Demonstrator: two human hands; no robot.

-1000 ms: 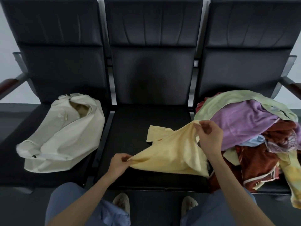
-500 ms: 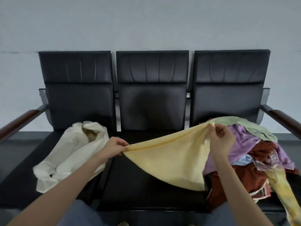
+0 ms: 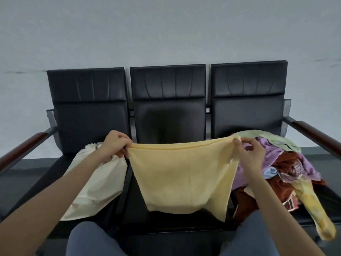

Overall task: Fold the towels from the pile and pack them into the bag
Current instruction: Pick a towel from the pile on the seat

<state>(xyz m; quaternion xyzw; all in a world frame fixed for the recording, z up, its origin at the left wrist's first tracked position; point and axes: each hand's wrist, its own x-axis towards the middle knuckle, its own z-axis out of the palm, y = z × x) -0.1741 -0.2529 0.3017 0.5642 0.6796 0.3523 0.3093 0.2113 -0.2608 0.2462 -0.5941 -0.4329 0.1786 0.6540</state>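
A pale yellow towel (image 3: 181,180) hangs spread out in the air above the middle seat. My left hand (image 3: 115,145) pinches its top left corner and my right hand (image 3: 248,152) pinches its top right corner, so the top hem is stretched between them. The cream cloth bag (image 3: 96,185) lies on the left seat, partly behind my left forearm. The pile of towels (image 3: 287,170), purple, green, rust, blue and yellow ones, fills the right seat, partly behind my right hand.
A row of three black padded seats (image 3: 168,100) stands against a grey wall, with wooden armrests (image 3: 317,134) at both ends. A yellow-green towel (image 3: 313,206) from the pile dangles over the right seat's front edge. My knees show at the bottom.
Both hands have lifted the yellow towel off the middle seat and drawn apart, so it now hangs flat and wide. The view has tilted upward.
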